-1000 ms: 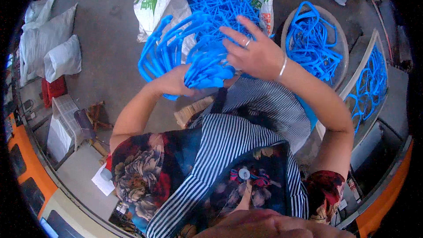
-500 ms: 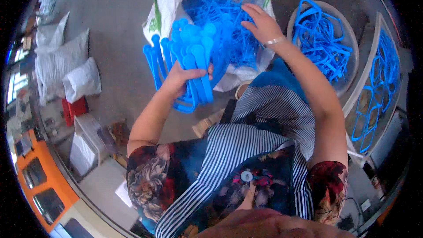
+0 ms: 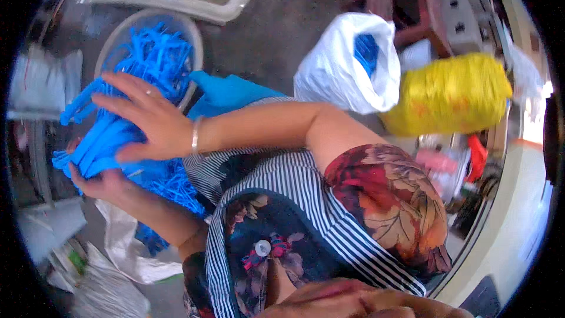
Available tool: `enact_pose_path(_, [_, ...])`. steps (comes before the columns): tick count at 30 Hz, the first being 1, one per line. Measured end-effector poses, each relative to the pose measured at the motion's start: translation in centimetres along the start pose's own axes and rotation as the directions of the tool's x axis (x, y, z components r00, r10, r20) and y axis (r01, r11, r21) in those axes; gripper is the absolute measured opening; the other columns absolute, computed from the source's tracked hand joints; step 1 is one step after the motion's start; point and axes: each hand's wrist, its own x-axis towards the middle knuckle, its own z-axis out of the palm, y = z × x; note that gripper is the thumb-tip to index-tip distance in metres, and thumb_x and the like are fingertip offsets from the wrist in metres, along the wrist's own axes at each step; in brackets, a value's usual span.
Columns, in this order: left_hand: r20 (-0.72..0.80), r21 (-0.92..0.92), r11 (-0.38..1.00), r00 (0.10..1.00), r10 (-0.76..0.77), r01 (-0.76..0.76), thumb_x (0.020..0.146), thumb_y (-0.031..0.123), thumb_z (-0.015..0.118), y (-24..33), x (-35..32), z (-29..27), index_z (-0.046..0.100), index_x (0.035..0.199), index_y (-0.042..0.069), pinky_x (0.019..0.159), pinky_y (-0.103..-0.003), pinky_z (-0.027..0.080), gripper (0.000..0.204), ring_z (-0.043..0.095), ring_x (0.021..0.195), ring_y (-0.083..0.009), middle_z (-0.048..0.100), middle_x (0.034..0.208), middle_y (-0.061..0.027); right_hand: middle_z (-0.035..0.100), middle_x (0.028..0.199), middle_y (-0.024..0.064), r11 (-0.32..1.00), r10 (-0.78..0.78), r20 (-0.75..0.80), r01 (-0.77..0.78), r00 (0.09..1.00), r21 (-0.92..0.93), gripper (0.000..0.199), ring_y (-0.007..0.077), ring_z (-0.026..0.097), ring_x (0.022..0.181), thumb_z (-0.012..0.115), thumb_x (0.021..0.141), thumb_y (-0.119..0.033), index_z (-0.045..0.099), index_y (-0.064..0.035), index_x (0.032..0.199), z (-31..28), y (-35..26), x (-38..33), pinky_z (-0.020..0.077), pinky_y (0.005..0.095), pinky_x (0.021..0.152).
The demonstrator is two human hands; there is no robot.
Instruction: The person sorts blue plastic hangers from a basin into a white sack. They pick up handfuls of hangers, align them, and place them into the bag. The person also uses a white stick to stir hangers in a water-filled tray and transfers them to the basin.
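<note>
My left hand is wrapped round a thick bundle of blue plastic handles at the far left, its thumb along the near side. Over the top of the bundle lies my right hand, fingers stretched and spread, with a ring and a bracelet showing. The fingertips seem to touch the handles, though blur makes the contact hard to see. Just beyond both hands stands a round grey tub heaped with tangled blue plastic pieces. Thin blue scraps show below my left forearm, in the white woven sack.
A pale-rimmed tray holding blue frames lies at the top left. Toward the right are a white bag with blue pieces inside, a full yellow sack and reddish-brown stools. Grey-white sacking lies at the lower left.
My view has swung to the right, bringing the white bag and yellow sack into sight. The bundle has moved from the scrap sack to beside the tub, and my right hand has come onto it.
</note>
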Motion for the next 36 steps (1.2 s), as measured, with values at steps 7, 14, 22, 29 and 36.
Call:
enact_pose_path(7, [0.304,-0.075,0.996,0.953,-0.013,0.038,0.079,0.034,0.048,-9.6,-7.6,15.1,0.05,0.104,-0.004,0.094,-0.044,0.04,0.046,0.052,0.1,-0.0277,0.055,0.103,-0.0158,0.032,0.138,0.0195,0.975,0.121,-0.332,-0.05,0.935,0.215,0.063,0.0361,0.03,0.128,0.059,0.082,-0.031,0.034,-0.0058,0.134,-9.0,5.4,-1.1,0.0226,0.0421,0.106])
enact_pose_path(14, [0.461,-0.143,0.985,0.887,-0.017,0.094,0.08,0.033,0.046,-10.7,-13.0,18.5,0.047,0.106,0.003,0.094,-0.042,0.04,0.04,0.053,0.098,-0.0239,0.055,0.098,-0.0109,0.029,0.141,0.0147,0.891,0.313,-0.43,-0.105,0.847,0.442,0.049,0.0279,0.024,0.133,0.048,0.092,-0.025,0.034,-0.0082,0.135,-13.3,3.3,-2.9,0.0179,0.0372,0.109])
enact_pose_path(22, [0.571,-0.007,0.969,0.796,-0.2,0.248,0.082,0.023,0.051,-14.3,-20.5,24.4,0.041,0.116,-0.001,0.095,-0.043,0.039,0.043,0.052,0.099,-0.0275,0.053,0.102,-0.0146,0.043,0.13,0.0156,0.609,0.556,-0.423,-0.005,0.716,0.793,0.05,0.024,0.042,0.12,0.05,0.091,-0.03,0.036,-0.0057,0.132,-20.8,4.3,-6.2,0.0296,0.0321,0.102])
enact_pose_path(29, [0.621,0.49,0.823,0.548,-0.56,0.286,0.08,0.01,0.058,-17.4,-21.4,30.7,0.05,0.114,-0.005,0.083,-0.038,0.046,0.038,0.056,0.093,-0.0253,0.058,0.104,-0.0166,0.048,0.122,0.0138,0.869,0.495,-0.236,-0.485,0.836,0.103,0.048,0.0249,0.053,0.106,0.054,0.087,-0.025,0.042,-0.0044,0.128,-35.2,6.8,-13.0,0.0428,0.0336,0.089])
enact_pose_path(36, [0.649,0.399,0.414,-0.068,-0.758,-0.818,0.066,0.034,0.071,-25.1,-30.2,33.0,0.04,0.124,-0.008,0.084,-0.042,0.045,0.078,0.058,0.095,-0.0382,0.057,0.105,-0.0287,0.054,0.116,0.0194,-0.095,0.109,-0.791,-0.785,0.603,-0.612,0.06,0.0364,0.05,0.106,0.071,0.07,-0.037,0.053,-0.0025,0.116,-53.2,14.1,-30.6,0.0427,0.0437,0.088])
